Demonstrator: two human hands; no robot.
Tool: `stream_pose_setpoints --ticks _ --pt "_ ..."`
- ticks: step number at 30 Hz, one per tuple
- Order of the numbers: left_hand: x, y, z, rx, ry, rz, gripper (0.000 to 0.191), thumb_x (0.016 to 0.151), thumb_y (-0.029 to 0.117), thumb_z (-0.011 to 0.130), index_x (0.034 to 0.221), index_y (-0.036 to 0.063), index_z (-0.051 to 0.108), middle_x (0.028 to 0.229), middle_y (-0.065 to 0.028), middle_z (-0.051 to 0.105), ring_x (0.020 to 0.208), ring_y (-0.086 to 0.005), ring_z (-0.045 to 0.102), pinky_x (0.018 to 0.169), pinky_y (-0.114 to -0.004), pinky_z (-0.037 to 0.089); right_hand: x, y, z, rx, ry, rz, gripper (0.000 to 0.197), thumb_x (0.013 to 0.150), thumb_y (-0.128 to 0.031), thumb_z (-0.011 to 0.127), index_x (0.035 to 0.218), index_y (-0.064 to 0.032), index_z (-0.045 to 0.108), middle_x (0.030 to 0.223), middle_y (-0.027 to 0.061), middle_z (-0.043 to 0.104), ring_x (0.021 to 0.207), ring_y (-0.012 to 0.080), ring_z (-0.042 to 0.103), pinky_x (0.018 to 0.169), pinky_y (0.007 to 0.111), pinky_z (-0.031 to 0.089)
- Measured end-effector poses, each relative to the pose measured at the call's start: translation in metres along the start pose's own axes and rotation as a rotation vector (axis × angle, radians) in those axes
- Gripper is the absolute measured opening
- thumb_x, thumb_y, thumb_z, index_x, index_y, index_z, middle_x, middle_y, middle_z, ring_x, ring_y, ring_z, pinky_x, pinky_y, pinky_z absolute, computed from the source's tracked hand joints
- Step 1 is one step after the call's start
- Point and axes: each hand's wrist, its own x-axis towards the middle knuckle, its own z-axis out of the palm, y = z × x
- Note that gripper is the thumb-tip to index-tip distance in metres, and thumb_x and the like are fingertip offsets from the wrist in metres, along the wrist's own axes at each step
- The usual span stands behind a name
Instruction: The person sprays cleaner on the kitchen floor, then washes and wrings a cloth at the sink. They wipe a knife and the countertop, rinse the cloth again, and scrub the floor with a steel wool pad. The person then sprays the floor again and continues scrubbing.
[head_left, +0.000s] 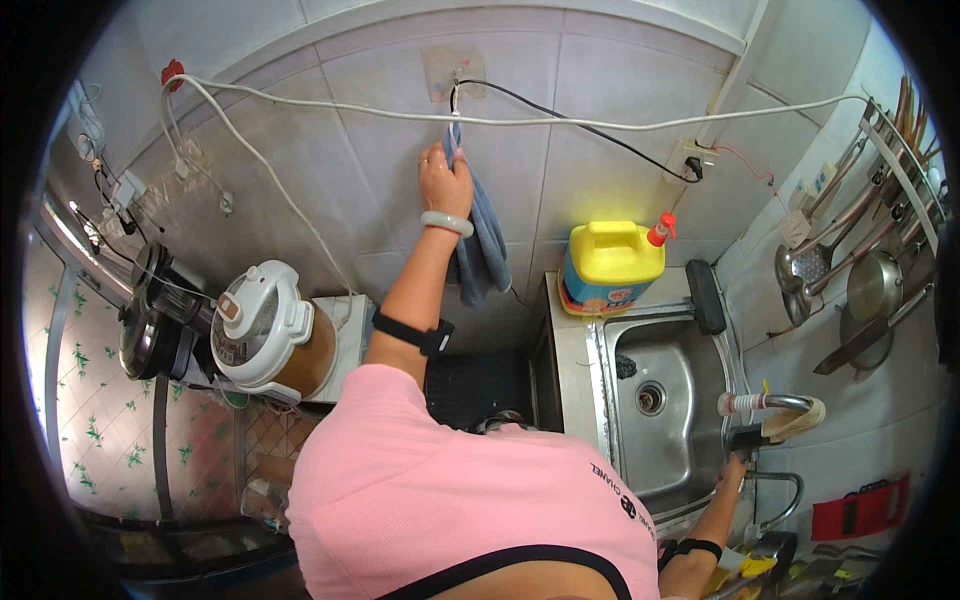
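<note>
High on the tiled wall, my left hand (445, 180) grips the upper part of a blue-grey towel (480, 251). The towel's loop runs up to a small hook (454, 79) on a clear wall patch, and its lower end hangs free. At the right rim of the stainless-steel sink (667, 450), my right hand (733, 471) is beside the tap (787, 403) and a dark object (745, 437). The fingers there are too small and partly hidden, so whether they hold anything does not show. A cloth is wrapped around the tap's spout.
Behind the sink stands a yellow detergent jug (617, 262) with a red pump. A white electric pressure cooker (262, 330) sits at left. Ladles and a cleaver (855, 349) hang on the right wall. A white cable (525, 120) crosses the wall above the towel.
</note>
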Motion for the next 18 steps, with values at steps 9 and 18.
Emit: stream_pose_setpoints --ticks 9,18 --pt "0.051 0.009 -0.002 -0.515 0.123 0.032 0.034 0.073 0.012 0.065 0.106 0.0089 0.057 0.085 -0.0108 0.061 0.078 -0.0276 0.058 0.072 -0.035 0.045 -0.035 0.013 -0.001 0.026 0.124 -0.043 0.036 0.075 -0.024 0.059 0.103 -0.0024 0.054 0.089 0.0081 0.057 0.061 0.0180 0.051 0.042 0.027 0.036" --pt "0.098 0.018 0.001 -0.435 0.227 0.250 0.013 0.073 0.008 0.066 0.086 0.0068 0.064 0.085 -0.0095 0.061 0.079 -0.0230 0.059 0.070 -0.031 0.046 -0.044 0.042 -0.007 0.131 0.094 0.027 0.035 0.080 -0.023 0.053 0.112 -0.0105 0.046 0.094 0.0046 0.052 0.072 0.0157 0.049 0.050 0.028 0.039"
